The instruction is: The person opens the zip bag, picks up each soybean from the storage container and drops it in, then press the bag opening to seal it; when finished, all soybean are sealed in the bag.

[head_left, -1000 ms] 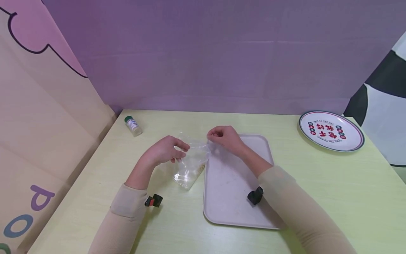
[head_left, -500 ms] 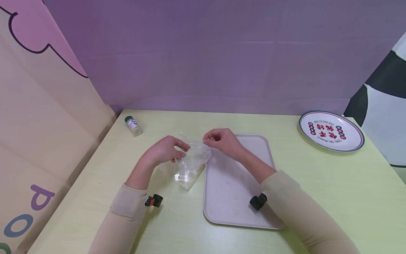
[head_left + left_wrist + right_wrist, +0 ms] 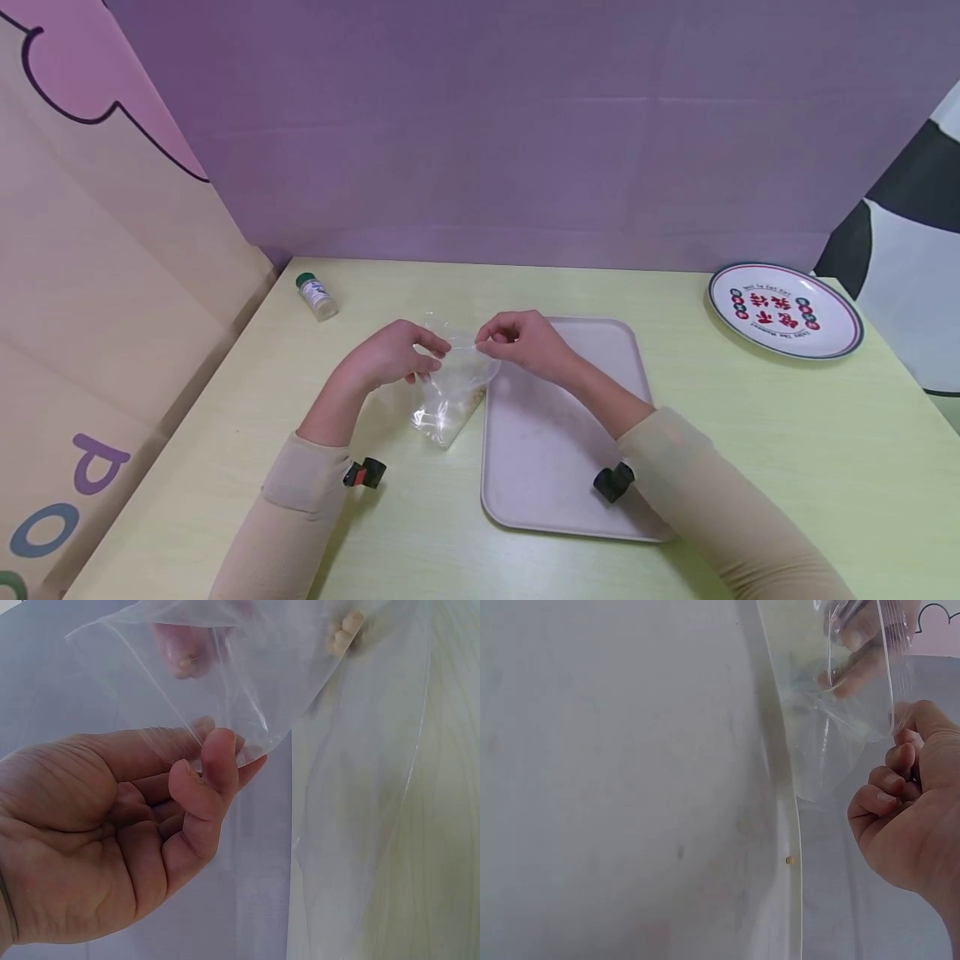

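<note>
A clear plastic zip bag point(image 3: 453, 392) with a few small pale pieces point(image 3: 345, 631) low in one corner hangs between the hands, overlapping the left rim of a pale tray point(image 3: 555, 475). My left hand point(image 3: 392, 357) pinches the bag's left side between thumb and fingertips. On the opposite side, the thumb and index finger of my right hand point(image 3: 528, 340) pinch the bag near its ridged top strip, the other fingers curled. Through the clear film, fingers of the far hand show in both wrist views.
A small jar point(image 3: 317, 297) with a green cap lies on its side at the back left of the table point(image 3: 390, 517). An oval plate point(image 3: 783, 342) with red lettering sits at the back right. One tiny yellowish crumb point(image 3: 790, 860) is on the tray's edge.
My right hand has moved left and slightly towards me along the top of the bag, closer to my left hand. The left hand and the bag's lower end have barely moved.
</note>
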The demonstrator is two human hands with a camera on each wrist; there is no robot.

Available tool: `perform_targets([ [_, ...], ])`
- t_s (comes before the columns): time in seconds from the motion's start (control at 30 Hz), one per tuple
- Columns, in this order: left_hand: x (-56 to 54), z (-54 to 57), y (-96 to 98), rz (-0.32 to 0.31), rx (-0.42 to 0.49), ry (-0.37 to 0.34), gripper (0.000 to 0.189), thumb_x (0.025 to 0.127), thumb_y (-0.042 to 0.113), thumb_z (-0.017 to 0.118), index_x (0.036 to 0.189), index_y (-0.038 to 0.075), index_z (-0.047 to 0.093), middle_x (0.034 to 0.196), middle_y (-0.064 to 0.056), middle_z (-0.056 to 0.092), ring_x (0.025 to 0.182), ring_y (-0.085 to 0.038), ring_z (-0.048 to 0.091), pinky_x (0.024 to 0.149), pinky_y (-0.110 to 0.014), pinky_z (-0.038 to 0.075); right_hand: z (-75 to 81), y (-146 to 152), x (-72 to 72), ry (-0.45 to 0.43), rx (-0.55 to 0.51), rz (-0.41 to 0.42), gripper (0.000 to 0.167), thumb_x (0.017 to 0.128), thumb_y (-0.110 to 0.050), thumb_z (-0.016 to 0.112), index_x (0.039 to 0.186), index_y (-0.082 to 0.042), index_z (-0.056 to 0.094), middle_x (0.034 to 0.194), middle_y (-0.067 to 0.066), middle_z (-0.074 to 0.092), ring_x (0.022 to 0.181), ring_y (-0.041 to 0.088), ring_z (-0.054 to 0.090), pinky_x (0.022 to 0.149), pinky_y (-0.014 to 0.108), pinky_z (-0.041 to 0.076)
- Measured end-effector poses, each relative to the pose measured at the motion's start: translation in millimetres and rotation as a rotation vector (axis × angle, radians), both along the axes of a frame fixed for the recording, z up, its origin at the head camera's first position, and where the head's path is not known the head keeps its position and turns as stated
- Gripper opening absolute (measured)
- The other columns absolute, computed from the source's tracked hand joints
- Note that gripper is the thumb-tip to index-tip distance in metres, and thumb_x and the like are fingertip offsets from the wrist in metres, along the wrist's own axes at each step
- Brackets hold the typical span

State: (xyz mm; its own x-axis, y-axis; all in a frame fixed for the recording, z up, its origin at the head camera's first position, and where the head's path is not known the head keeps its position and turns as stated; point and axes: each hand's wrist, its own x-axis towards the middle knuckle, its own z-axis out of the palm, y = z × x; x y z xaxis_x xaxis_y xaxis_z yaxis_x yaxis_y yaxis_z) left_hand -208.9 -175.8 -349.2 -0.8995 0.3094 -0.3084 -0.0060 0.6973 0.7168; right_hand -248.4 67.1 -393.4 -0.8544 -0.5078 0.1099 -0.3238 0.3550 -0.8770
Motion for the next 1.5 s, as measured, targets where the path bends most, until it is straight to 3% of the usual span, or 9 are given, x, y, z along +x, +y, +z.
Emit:
perform_targets([
  [0.2, -1.8, -1.0, 0.0, -0.002, -0.003, 0.004, 0.033, 0.097, 0.006, 0.065, 0.130, 0.005, 0.068, 0.123, -0.008, 0.067, 0.086, -0.028, 0.066, 0.084, -0.044, 0.053, -0.1, 2.0, -1.1, 0.008, -0.025, -0.002, 0.008, 0.093, -0.015, 0.075, 0.098, -0.010, 0.077, 0.077, 0.002, 0.053, 0.074, 0.018, 0.047, 0.058, 0.025, 0.036],
  [0.33, -1.6, -0.3, -0.1, -0.006, 0.001, 0.004, 0.033, 0.097, 0.006, 0.065, 0.130, 0.005, 0.068, 0.121, -0.008, 0.068, 0.084, -0.026, 0.065, 0.084, -0.045, 0.053, -1.1, 4.6, -4.3, 0.000, -0.053, -0.039, 0.012, 0.094, -0.018, 0.074, 0.102, -0.009, 0.077, 0.083, 0.004, 0.061, 0.077, 0.019, 0.052, 0.063, 0.027, 0.043],
  [0.5, -1.5, -0.5, -0.4, -0.003, 0.004, -0.003, 0.033, 0.097, 0.006, 0.065, 0.130, 0.005, 0.068, 0.117, -0.009, 0.069, 0.084, -0.026, 0.065, 0.085, -0.045, 0.053, -2.5, 9.6, -12.3, -0.013, -0.082, -0.115, 0.020, 0.096, -0.022, 0.072, 0.107, -0.007, 0.076, 0.098, 0.005, 0.070, 0.086, 0.022, 0.057, 0.073, 0.032, 0.049],
  [0.73, -0.7, -0.4, -0.6, 0.004, 0.011, -0.007, 0.034, 0.097, 0.006, 0.065, 0.131, 0.004, 0.067, 0.116, -0.009, 0.068, 0.086, -0.029, 0.065, 0.086, -0.047, 0.052, -10.5, 15.6, -27.6, -0.020, -0.066, -0.174, 0.022, 0.098, -0.022, 0.070, 0.110, -0.004, 0.075, 0.102, 0.007, 0.070, 0.088, 0.023, 0.056, 0.070, 0.030, 0.047],
  [1.07, 0.1, -0.4, -0.3, -0.004, 0.018, 0.001, 0.033, 0.097, 0.006, 0.065, 0.130, 0.004, 0.068, 0.119, -0.009, 0.068, 0.088, -0.032, 0.065, 0.086, -0.046, 0.052, -25.7, 18.2, -42.6, -0.034, -0.027, -0.243, 0.018, 0.097, -0.019, 0.070, 0.107, -0.005, 0.076, 0.090, 0.005, 0.065, 0.079, 0.022, 0.050, 0.064, 0.029, 0.041],
  [1.5, 1.4, 0.9, -0.2, -0.006, 0.028, -0.001, 0.034, 0.097, 0.005, 0.065, 0.131, 0.004, 0.067, 0.120, -0.009, 0.068, 0.088, -0.032, 0.066, 0.086, -0.047, 0.052, -41.1, 25.1, -56.9, -0.041, 0.053, -0.305, 0.017, 0.094, -0.020, 0.074, 0.105, -0.006, 0.075, 0.079, 0.005, 0.060, 0.068, 0.019, 0.053, 0.060, 0.027, 0.042],
])
